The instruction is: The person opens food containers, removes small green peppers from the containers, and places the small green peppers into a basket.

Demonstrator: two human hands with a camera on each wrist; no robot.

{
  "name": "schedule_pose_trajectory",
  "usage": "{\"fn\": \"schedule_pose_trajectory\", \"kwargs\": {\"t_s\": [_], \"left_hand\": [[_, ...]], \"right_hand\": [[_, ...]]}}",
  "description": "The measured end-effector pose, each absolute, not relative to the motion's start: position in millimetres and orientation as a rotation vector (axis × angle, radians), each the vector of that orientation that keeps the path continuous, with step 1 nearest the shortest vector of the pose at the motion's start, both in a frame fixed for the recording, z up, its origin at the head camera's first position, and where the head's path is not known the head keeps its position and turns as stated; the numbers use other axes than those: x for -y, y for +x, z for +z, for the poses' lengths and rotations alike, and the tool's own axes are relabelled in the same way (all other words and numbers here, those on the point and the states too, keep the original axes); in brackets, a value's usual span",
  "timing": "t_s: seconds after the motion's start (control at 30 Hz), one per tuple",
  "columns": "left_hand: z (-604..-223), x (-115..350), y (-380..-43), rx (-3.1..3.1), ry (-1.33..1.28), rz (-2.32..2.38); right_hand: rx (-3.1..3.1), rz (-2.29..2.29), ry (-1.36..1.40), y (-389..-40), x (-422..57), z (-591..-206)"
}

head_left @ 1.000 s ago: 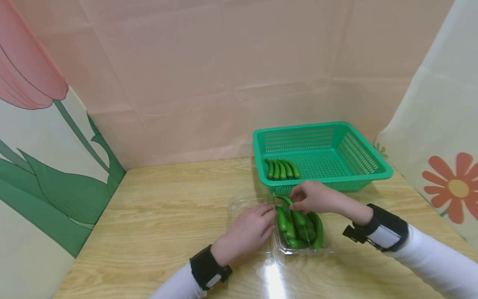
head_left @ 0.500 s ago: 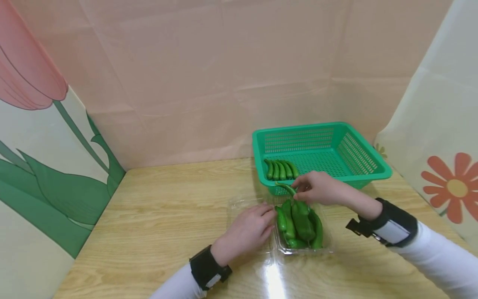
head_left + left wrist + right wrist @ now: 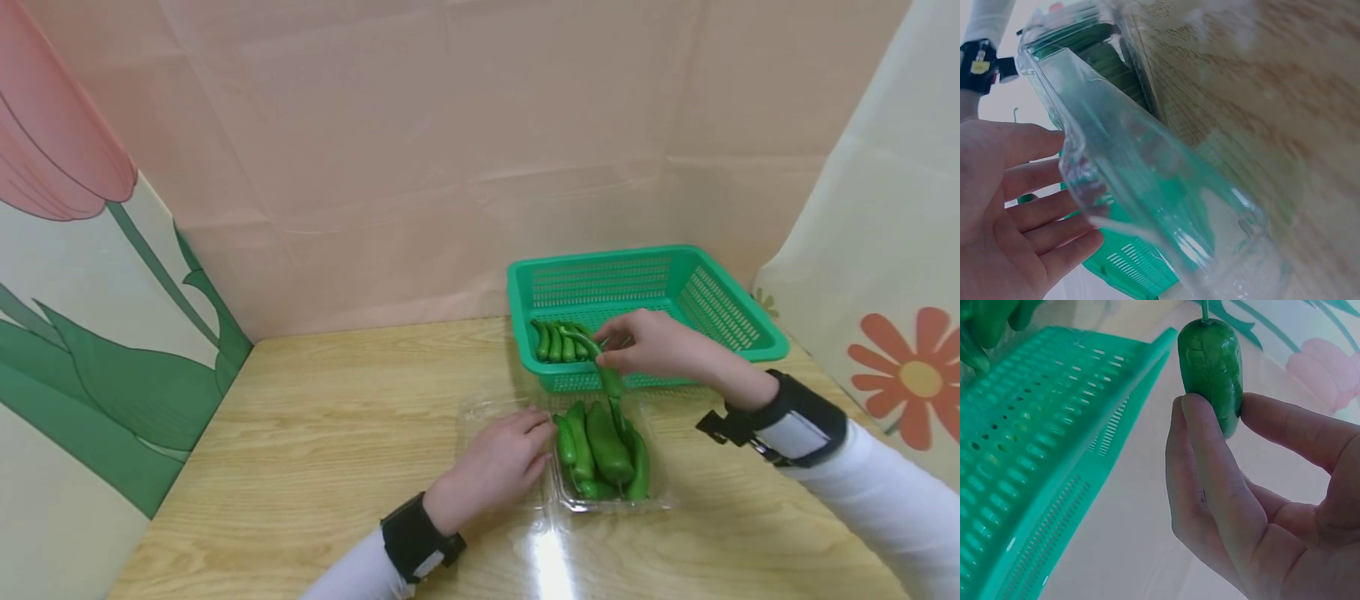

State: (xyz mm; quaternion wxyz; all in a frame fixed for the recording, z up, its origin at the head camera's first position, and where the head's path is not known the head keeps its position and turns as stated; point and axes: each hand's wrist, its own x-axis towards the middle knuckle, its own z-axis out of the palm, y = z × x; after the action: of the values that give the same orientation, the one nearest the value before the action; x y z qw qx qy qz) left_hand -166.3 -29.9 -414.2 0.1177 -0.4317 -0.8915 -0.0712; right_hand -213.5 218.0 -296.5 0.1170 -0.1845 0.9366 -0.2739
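Note:
My right hand (image 3: 660, 350) pinches a long green pepper (image 3: 611, 382) between thumb and fingertips, over the front rim of the green basket (image 3: 600, 260). In the right wrist view the held pepper (image 3: 1210, 362) points its blunt end at the camera. Several more green peppers (image 3: 607, 446) lie in a clear plastic clamshell box (image 3: 615, 505). At the box's left side rests my left hand (image 3: 498, 458), and its extended fingers touch the clear plastic wall (image 3: 1079, 156) in the left wrist view. A row of green peppers (image 3: 555, 342) lies in the basket's left front corner.
The clamshell's clear lid (image 3: 487, 407) lies folded out to the left, partly under my left hand. Behind the wooden table (image 3: 337, 433) hangs a pink cloth backdrop (image 3: 375, 167). A flower-printed sheet (image 3: 885, 250) borders the right side.
My right hand has lifted the green pepper up out of the clamshell and moved it away from me, to the basket's front rim. My left hand has stayed in place.

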Motion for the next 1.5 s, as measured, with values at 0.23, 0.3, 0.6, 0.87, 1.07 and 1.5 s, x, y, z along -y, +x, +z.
{"fn": "schedule_pose_trajectory", "kwargs": {"t_s": [0.23,0.3,0.6,0.87,1.07,1.5], "left_hand": [[-414.5,30.1,-165.9,2.597,-1.262,-0.205],[-414.4,30.4,-165.9,2.589,-1.265,-0.209],[-415.1,31.7,-165.1,2.586,-1.27,-0.203],[-415.6,33.0,-165.1,2.582,-1.27,-0.216],[-416.3,33.2,-165.9,2.581,-1.27,-0.226],[-416.2,32.4,-166.1,2.561,-1.271,-0.225]], "right_hand": [[-2.727,-0.843,-0.496,-223.3,-221.4,-288.6],[-2.74,-0.829,-0.489,-227.1,-222.6,-286.3],[-2.746,-0.845,-0.429,-248.5,-225.6,-278.8],[-2.757,-0.855,-0.395,-267.1,-221.4,-273.2],[-2.723,-0.882,-0.356,-282.9,-222.5,-272.5],[-2.769,-0.853,-0.305,-316.8,-235.6,-283.8]]}}
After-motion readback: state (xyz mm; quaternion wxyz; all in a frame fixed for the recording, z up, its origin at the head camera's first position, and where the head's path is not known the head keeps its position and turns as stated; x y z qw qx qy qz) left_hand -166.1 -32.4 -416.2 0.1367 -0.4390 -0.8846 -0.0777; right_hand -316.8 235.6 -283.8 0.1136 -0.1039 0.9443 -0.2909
